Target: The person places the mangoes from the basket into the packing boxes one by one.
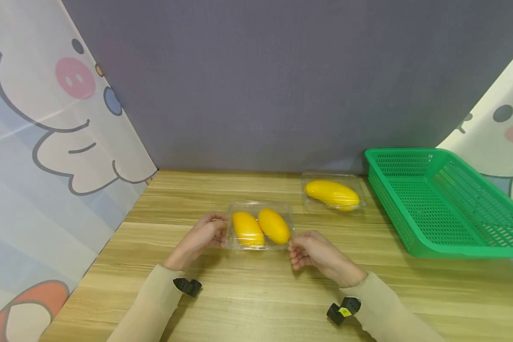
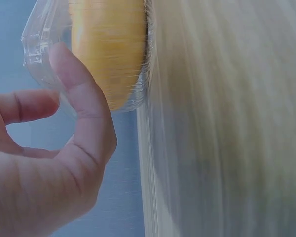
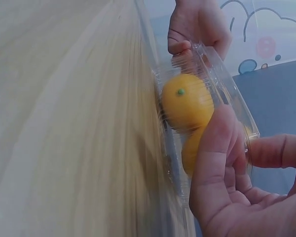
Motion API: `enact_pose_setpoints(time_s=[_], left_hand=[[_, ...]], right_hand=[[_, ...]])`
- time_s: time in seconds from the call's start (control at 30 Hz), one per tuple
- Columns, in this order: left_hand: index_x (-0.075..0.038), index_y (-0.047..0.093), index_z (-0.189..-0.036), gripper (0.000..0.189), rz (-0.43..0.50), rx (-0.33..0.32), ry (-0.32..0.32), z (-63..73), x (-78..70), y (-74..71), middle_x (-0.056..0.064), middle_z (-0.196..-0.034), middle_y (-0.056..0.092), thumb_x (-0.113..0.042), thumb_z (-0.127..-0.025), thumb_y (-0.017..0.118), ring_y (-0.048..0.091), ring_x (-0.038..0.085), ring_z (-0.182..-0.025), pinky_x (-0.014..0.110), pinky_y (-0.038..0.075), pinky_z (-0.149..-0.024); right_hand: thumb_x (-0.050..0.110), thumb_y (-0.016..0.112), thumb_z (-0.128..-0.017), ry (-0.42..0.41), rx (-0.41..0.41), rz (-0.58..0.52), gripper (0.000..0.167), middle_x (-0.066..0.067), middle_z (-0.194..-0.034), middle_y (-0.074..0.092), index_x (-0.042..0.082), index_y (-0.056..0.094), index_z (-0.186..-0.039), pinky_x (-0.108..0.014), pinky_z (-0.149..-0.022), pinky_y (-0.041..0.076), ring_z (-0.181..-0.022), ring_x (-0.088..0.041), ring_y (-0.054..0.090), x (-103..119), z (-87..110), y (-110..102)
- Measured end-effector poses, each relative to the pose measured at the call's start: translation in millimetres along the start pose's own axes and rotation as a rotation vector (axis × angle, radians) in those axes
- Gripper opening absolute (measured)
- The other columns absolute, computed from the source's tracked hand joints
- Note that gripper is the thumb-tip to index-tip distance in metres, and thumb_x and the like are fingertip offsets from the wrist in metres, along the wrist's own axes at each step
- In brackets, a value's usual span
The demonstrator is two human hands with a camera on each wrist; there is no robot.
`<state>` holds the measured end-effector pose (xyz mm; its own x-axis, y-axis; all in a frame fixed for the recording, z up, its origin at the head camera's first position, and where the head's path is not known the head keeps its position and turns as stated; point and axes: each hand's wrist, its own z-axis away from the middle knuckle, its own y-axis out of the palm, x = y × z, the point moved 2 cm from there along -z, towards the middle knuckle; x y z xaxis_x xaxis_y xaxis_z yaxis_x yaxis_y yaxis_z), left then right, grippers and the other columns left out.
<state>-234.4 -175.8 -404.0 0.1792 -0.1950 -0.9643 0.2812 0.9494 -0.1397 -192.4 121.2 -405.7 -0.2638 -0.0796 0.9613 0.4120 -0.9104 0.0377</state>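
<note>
A clear plastic box [image 1: 255, 205] holding two yellow mangoes [image 1: 248, 229] is on the wooden table, between my two hands. At its left side my left hand [image 1: 205, 233] pinches the rim; in the left wrist view, the thumb [image 2: 69, 69] lies against the clear wall and a finger [image 2: 34, 105] touches the edge. My right hand [image 1: 318, 251] pinches the near right corner. The right wrist view shows its thumb [image 3: 214, 148] and a finger [image 3: 274, 151] on either side of the rim. One mango [image 3: 187, 101] there has a green stem spot.
Behind and to the right lies a second clear box [image 1: 308, 204] with one yellow mango [image 1: 332, 194]. A green perforated basket [image 1: 393, 209] stands at the far right. A grey wall [image 1: 256, 85] closes off the back, with cartoon-printed sheets [image 1: 68, 156] at the sides.
</note>
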Motion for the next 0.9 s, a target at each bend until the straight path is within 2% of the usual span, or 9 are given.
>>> enact_pose_setpoints(time_s=[0.17,0.43,0.67,0.9], left_hand=[[0.003,0.042,-0.136,0.043,-0.026,0.016,-0.002,1.7,-2.1,0.5,0.012,-0.083,0.059,-0.011,-0.096,0.049,0.059,0.022,-0.070,0.034,0.058,-0.070],[0.001,0.034,-0.141,0.056,-0.059,0.080,-0.012,3.5,-2.3,-0.8,0.012,-0.082,0.057,-0.005,-0.088,0.049,0.058,0.022,-0.069,0.034,0.058,-0.068],[-0.001,0.028,-0.146,0.064,-0.068,0.131,-0.024,4.8,-2.1,0.6,0.015,-0.088,0.057,-0.008,-0.088,0.054,0.057,0.022,-0.072,0.034,0.057,-0.065],[-0.004,0.020,-0.151,0.072,-0.067,0.151,-0.038,3.5,-2.4,4.6,0.011,-0.080,0.054,-0.009,-0.088,0.056,0.054,0.021,-0.067,0.031,0.054,-0.060]], right_hand=[[0.008,0.051,-0.095,-0.003,-0.023,-0.002,0.016,-0.006,-0.073,0.060,-0.003,0.059,-0.085,-0.029,-0.064,0.059,-0.063,-0.016,0.058,0.5,-1.4,0.7],[0.007,0.051,-0.094,0.003,-0.065,-0.007,0.016,-0.005,-0.072,0.060,-0.001,0.059,-0.083,-0.029,-0.064,0.059,-0.061,-0.015,0.058,2.7,-4.7,1.0],[0.008,0.051,-0.093,-0.003,-0.084,-0.006,0.015,-0.005,-0.072,0.059,0.000,0.059,-0.082,-0.029,-0.064,0.059,-0.062,-0.015,0.057,4.1,-6.2,-1.4],[0.007,0.050,-0.093,-0.008,-0.089,-0.008,0.016,-0.005,-0.071,0.058,-0.001,0.059,-0.082,-0.029,-0.062,0.058,-0.061,-0.015,0.057,5.7,-7.1,-1.6]])
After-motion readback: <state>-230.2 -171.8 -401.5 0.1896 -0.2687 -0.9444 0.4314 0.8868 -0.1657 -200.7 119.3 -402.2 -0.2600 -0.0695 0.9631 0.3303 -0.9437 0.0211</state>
